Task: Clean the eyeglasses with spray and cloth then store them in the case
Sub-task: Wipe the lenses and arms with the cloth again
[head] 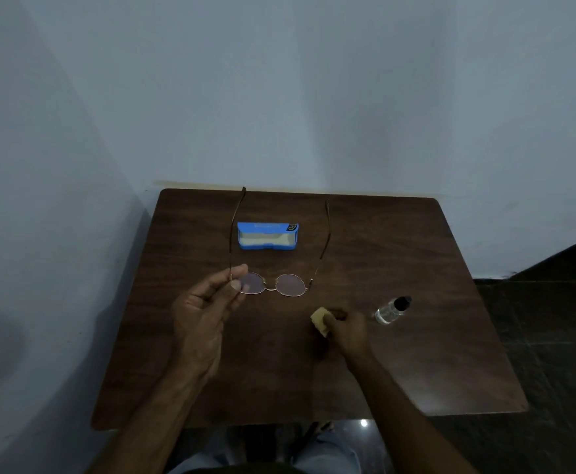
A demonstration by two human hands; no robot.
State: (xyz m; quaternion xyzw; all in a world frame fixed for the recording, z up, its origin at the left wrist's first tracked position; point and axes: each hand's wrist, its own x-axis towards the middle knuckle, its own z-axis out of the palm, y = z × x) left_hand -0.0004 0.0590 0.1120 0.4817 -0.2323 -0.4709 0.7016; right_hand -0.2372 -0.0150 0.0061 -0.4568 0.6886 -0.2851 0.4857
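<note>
Closest in, two arms reach over the dark brown wooden table. The right hand is curled tight round a small folded yellow cloth and sits low near the tabletop. One corner of the cloth pokes out toward the glasses, so it looks ready to wipe. A bit further out, the left hand pinches the thin gold wire eyeglasses with round lenses. It holds them between thumb and finger at the outer edge of one lens. Holding them by the edge leaves the other lens free for the cloth (and keeps fingers off most of the glass). The lenses are on the near side, and both long arms are spread open and point away. The lenses look clear with a faint purple shine; I cannot tell if they are wet or smudged. The small clear spray bottle with a black cap sits just right of the right hand, not touching it. Further back, the bright blue case lies open between the two long arms, showing its pale lining, ready for the eyeglasses. Behind it all is a plain pale blue wall.
</note>
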